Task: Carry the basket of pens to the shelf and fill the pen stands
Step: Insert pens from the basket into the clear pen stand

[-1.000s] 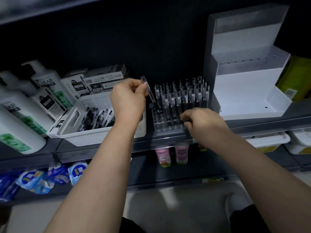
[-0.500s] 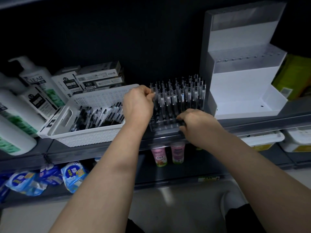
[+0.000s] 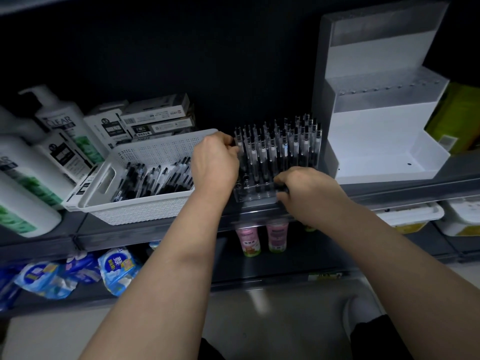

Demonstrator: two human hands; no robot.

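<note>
1. Change: a second ago the left hand (image 3: 215, 162) held one pen (image 3: 237, 142) raised above the clear pen stand (image 3: 255, 197). The pen is now lowered into the stand's left rear corner, with the fingers (image 3: 228, 141) pinched on its top.
2. The right hand (image 3: 306, 190) remains at the stand's front right corner, fingers curled. I cannot tell whether they grip the stand or a dark pen.
3. Judgement: one more slot is being filled. The front holes look empty, and the white basket (image 3: 145, 206), just left of the stand on the shelf (image 3: 155, 232), still holds many pens (image 3: 155, 178). The task is mid-way.
4. Surroundings: a dim shop shelf, with shampoo bottles (image 3: 59, 120) and boxes (image 3: 155, 113) to the left and a white display stand (image 3: 376, 152) to the right.
</note>
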